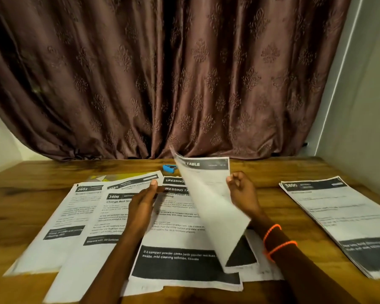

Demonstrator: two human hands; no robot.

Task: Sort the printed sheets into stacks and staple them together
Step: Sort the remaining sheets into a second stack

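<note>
Printed sheets with black header and footer bands lie spread over the wooden table (pixel 294 170). A "Dressing Table" sheet (pixel 180 238) lies in the middle, overlapping sheets numbered 3406 (pixel 97 218) and 2652 (pixel 59 216) to its left. My right hand (pixel 241 189) pinches the edge of a curled sheet (pixel 208 207) lifted off the middle pile. My left hand (pixel 144 205) rests with straight fingers on the middle sheets. A separate stack (pixel 342 216) headed 3600 lies at the right. A blue stapler (pixel 169 168) sits at the back of the table.
A brown patterned curtain (pixel 173 73) hangs behind the table. A white wall (pixel 364 95) stands close on the right. A yellow and grey item (pixel 101 178) peeks out behind the left sheets. Orange bracelets (pixel 276 240) circle my right wrist.
</note>
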